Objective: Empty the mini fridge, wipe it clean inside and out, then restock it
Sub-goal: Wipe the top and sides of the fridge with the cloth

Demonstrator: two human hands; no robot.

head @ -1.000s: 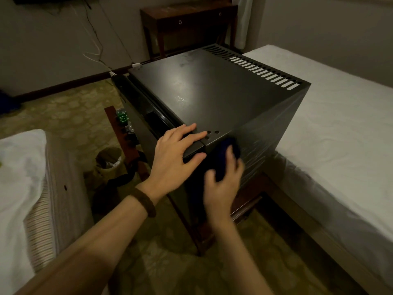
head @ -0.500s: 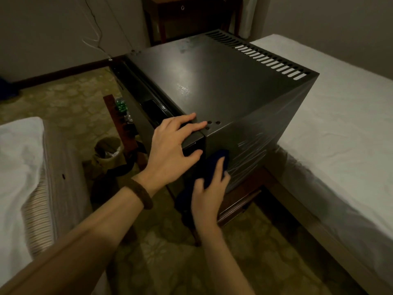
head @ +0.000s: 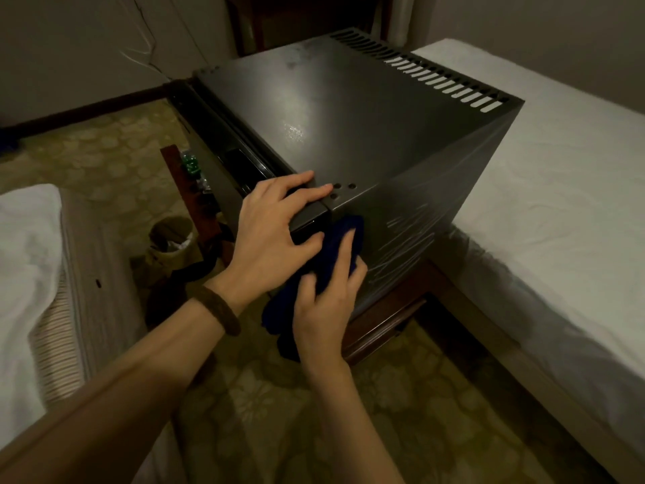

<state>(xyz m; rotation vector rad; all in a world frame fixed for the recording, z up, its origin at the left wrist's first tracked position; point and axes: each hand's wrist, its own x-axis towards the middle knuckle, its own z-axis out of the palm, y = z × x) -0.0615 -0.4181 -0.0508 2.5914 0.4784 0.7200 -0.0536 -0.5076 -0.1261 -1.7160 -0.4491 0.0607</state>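
A black mini fridge (head: 349,120) stands on a low wooden stand between two beds, its door side turned to the left. My left hand (head: 275,235) rests on the fridge's near top corner, fingers over the top edge and thumb against the face below. My right hand (head: 324,298) presses a dark blue cloth (head: 335,253) flat against the fridge's near side wall, just under that corner. Wet streaks show on the side wall to the right of the cloth. The fridge's inside is hidden.
A white bed (head: 558,190) lies close on the right and another bed (head: 31,274) on the left. A small waste bin (head: 171,235) sits on the patterned carpet left of the fridge. Green bottles (head: 190,164) stand on the wooden stand (head: 394,316) beside the door. A dark wooden table (head: 279,15) is behind.
My right hand with the cloth slid down the side wall, then came back up under the corner. My left hand stayed on the corner. The camera moved closer.
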